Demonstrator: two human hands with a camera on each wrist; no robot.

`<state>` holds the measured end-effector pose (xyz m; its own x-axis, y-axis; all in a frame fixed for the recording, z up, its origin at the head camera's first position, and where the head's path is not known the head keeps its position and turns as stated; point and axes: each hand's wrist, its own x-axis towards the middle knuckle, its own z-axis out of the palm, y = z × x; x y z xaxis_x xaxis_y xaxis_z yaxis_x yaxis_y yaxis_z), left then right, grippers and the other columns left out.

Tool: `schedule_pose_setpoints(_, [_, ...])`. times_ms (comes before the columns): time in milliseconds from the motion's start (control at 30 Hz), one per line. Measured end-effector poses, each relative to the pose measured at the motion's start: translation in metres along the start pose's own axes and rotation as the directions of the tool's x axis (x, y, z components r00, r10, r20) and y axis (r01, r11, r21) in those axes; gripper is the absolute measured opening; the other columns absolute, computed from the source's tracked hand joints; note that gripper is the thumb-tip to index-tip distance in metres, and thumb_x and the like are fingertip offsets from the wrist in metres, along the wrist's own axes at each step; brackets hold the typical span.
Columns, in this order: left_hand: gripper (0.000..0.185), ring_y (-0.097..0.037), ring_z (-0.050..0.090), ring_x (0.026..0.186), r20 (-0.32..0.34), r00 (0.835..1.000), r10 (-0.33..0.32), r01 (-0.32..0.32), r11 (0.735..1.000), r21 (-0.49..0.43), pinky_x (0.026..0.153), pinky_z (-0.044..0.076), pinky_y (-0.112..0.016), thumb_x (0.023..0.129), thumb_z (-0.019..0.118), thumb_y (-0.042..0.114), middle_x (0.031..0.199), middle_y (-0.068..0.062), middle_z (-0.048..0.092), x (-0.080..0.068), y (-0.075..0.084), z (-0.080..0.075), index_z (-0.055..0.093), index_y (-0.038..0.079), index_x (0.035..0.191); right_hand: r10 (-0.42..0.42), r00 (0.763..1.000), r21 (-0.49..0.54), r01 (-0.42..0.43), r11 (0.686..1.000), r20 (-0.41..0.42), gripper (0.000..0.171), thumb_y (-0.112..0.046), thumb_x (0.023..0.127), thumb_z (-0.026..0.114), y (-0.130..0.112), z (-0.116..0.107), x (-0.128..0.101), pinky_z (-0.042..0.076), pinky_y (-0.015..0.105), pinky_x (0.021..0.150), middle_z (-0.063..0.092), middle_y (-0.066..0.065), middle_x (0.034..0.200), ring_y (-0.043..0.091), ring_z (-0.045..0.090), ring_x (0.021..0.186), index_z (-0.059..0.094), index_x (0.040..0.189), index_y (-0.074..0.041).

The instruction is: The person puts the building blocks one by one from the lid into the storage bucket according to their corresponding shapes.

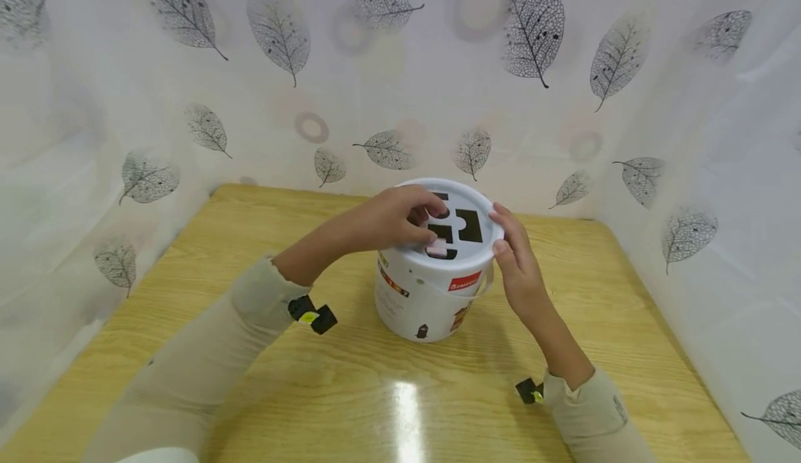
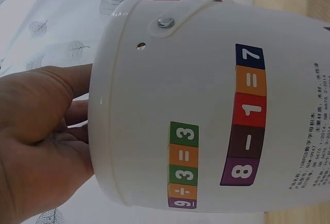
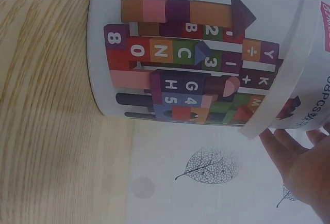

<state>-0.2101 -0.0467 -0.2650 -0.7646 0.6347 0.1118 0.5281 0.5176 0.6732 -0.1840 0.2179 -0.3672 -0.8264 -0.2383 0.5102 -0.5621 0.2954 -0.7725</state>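
A white plastic bucket (image 1: 425, 303) printed with coloured number blocks stands on the wooden table (image 1: 238, 240). Its white lid (image 1: 483, 246) has several dark shaped slots. A pink block (image 1: 437, 247) sits in the slot nearest me. My left hand (image 1: 394, 218) lies on the lid with bent fingers, its thumb tip beside the pink block. My right hand (image 1: 514, 261) touches the lid's right rim with straight fingers. The left wrist view shows the bucket (image 2: 206, 105) side-on with my left hand (image 2: 36, 146) at its top. The right wrist view shows the bucket (image 3: 289, 7) and my right hand (image 3: 304, 167).
Leaf-patterned white curtains (image 1: 688, 171) wall in the table at the back and on both sides. The bucket's white handle (image 3: 278, 90) hangs against its side. Bare tabletop lies in front of the bucket (image 1: 400, 393) and to its left.
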Motion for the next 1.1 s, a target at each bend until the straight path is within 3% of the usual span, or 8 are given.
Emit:
schedule_pose_setpoints(233, [0.041, -0.018, 0.059, 0.109, -0.08, 0.997, 0.0, -0.001, 1.0, -0.015, 0.096, 0.052, -0.036, 0.093, 0.072, 0.019, 0.121, -0.003, 0.063, -0.023, -0.005, -0.006, 0.063, 0.009, 0.132, -0.017, 1.0, -0.001, 0.017, 1.0, 0.003, 0.045, -0.017, 0.108, 0.036, -0.001, 0.001, 0.001, 0.029, 0.019, 0.115, 0.027, 0.001, 0.164, 0.024, 0.026, 0.151, 0.04, 0.152, -0.012])
schedule_pose_setpoints(500, [0.044, -0.019, 0.058, 0.114, -0.221, 0.975, 0.011, -0.022, 0.999, -0.046, 0.102, 0.048, -0.041, 0.094, 0.073, 0.024, 0.13, -0.002, 0.061, -0.076, -0.021, -0.016, 0.061, 0.011, 0.134, -0.004, 1.0, -0.016, 0.004, 1.0, -0.001, 0.045, -0.019, 0.108, 0.035, -0.001, 0.001, 0.0, 0.03, 0.019, 0.115, 0.027, 0.001, 0.164, 0.023, 0.028, 0.15, 0.039, 0.153, -0.012])
schedule_pose_setpoints(633, [0.04, -0.02, 0.059, 0.112, -0.274, 0.959, -0.066, 0.05, 0.997, -0.064, 0.098, 0.049, -0.042, 0.095, 0.072, 0.027, 0.13, 0.001, 0.061, -0.109, -0.035, -0.021, 0.061, 0.018, 0.133, -0.002, 1.0, -0.016, 0.002, 1.0, -0.003, 0.045, -0.02, 0.108, 0.035, 0.0, 0.001, 0.0, 0.029, 0.019, 0.115, 0.027, 0.0, 0.164, 0.022, 0.027, 0.15, 0.039, 0.153, -0.012])
schedule_pose_setpoints(767, [0.041, -0.021, 0.059, 0.114, -0.285, 0.945, -0.163, 0.154, 0.987, -0.054, 0.095, 0.051, -0.044, 0.097, 0.068, 0.033, 0.134, 0.001, 0.058, -0.143, -0.055, -0.026, 0.058, 0.022, 0.135, -0.005, 1.0, -0.023, 0.005, 1.0, -0.007, 0.045, -0.019, 0.108, 0.036, 0.0, 0.002, 0.0, 0.029, 0.017, 0.115, 0.028, 0.0, 0.164, 0.022, 0.027, 0.15, 0.04, 0.152, -0.013])
schedule_pose_setpoints(1100, [0.05, -0.027, 0.058, 0.118, -0.281, 0.895, -0.348, 0.344, 0.937, -0.064, 0.095, 0.051, -0.046, 0.1, 0.063, 0.04, 0.143, -0.004, 0.053, -0.22, -0.102, -0.021, 0.051, 0.016, 0.143, 0.012, 1.0, -0.041, -0.012, 0.999, -0.01, 0.045, -0.019, 0.108, 0.036, -0.002, 0.003, 0.0, 0.029, 0.017, 0.114, 0.027, -0.002, 0.164, 0.022, 0.027, 0.151, 0.04, 0.153, -0.015])
